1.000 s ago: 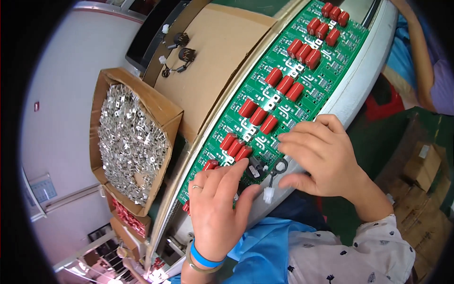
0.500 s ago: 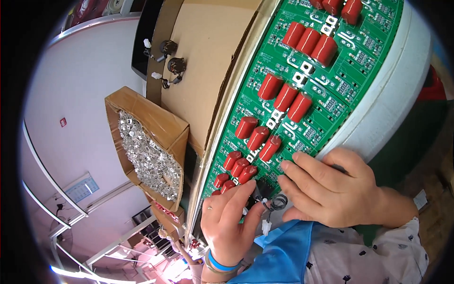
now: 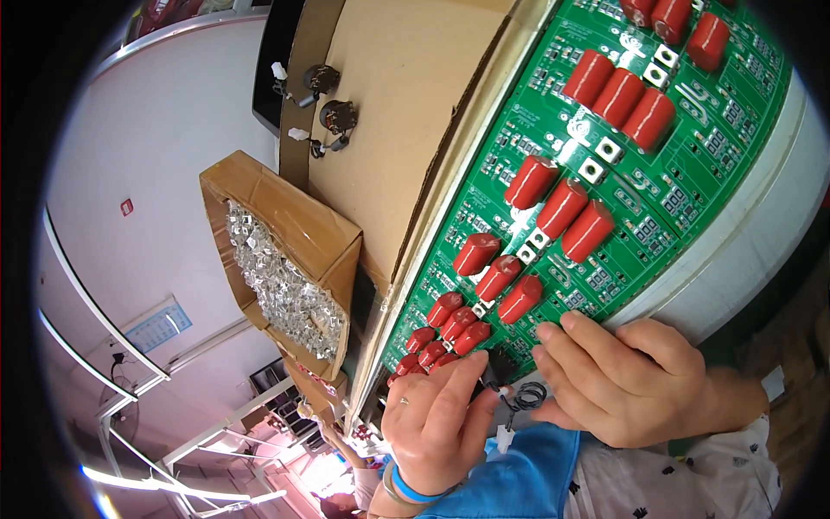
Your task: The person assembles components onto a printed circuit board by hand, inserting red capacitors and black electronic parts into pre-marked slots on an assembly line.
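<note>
Head view. A long green circuit board (image 3: pixel 640 164) runs from the upper right down to the lower middle, lying along a pale rounded surface (image 3: pixel 761 242). Red cylindrical capacitors (image 3: pixel 562 208) stand on the board in groups of three, each group paired with small square silver terminals (image 3: pixel 609 150). Both hands meet at the near end of the board.

The left hand (image 3: pixel 432 424) comes up from the lower edge, a blue wristband (image 3: pixel 406 489) on its wrist. Its fingers are drawn together, the tips pressed down on a small black component (image 3: pixel 503 368) at the board's near edge, just below the lowest red capacitors.

The right hand (image 3: pixel 631 389) enters from the lower right. Its fingers are curled and close together, the fingertips (image 3: pixel 546 333) resting on the board edge just beside the same black component. Whether it pinches the part cannot be told. A thin black wire coil (image 3: pixel 527 395) with a white connector (image 3: pixel 504 438) hangs between the two hands, just below the component.

Left of the board lies a flat sheet of brown cardboard (image 3: pixel 406 112), with two black knobbed parts (image 3: pixel 328 99) at its far edge. Further left, an open cardboard box (image 3: pixel 285 225) holds a heap of small silver metal pieces (image 3: pixel 277 281). A blue sleeve (image 3: pixel 519 476) shows at the lower edge.
</note>
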